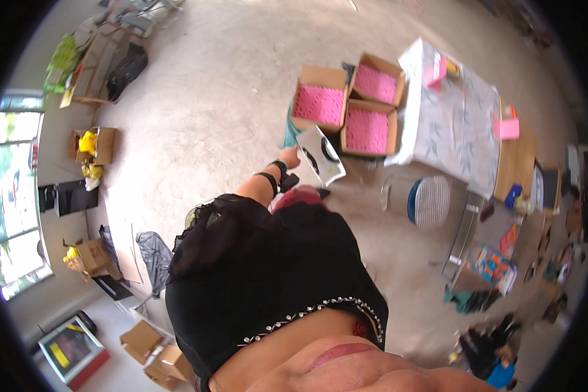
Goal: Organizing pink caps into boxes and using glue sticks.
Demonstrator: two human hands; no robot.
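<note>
My left arm, with dark bands at the wrist, reaches forward near the middle of the view. Its hand [288, 157] is closed at the left edge of a white, flat-faced thing with black curved marks [319, 155], whose kind I cannot make out. This thing is tilted and stands just in front of the cardboard boxes. Pink, bumpy-textured material fills the left box [319, 104], the far box [375, 81] and the near right box [370, 129]. My fingertips are small and partly hidden. My right hand does not show.
Right of the boxes stands a table with a patterned white cover [447, 121]. A stool with a checked seat [431, 201] is in front of it, beside a metal frame [462, 235]. At the left are a carton with yellow items [104, 145] and a black bag [127, 72].
</note>
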